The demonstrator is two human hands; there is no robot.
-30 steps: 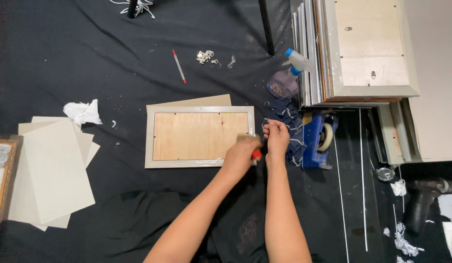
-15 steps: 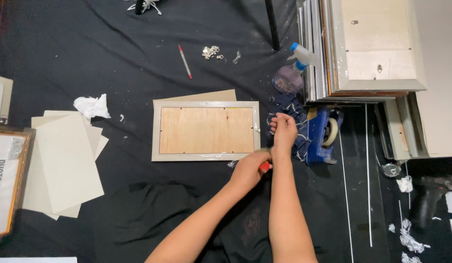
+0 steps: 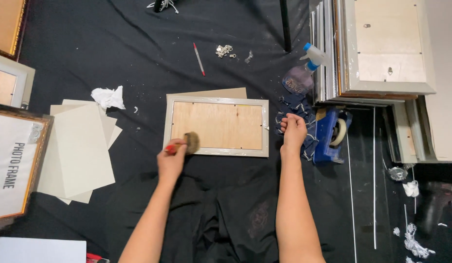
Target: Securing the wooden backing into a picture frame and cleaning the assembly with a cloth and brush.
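While left hand (image 3: pixel 171 158) brushes frame (image 3: pixel 216 125) corner.

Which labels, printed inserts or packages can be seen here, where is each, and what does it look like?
Printed insert sheet: inside the dark wood frame at far left; white rectangle, black lettering, small blue patch.
Spray bottle label: on the clear bottle lying right of the pale frame; rounded, purplish.
Tape dispenser: beside the right hand; blue, no readable label.
No screens or signs.
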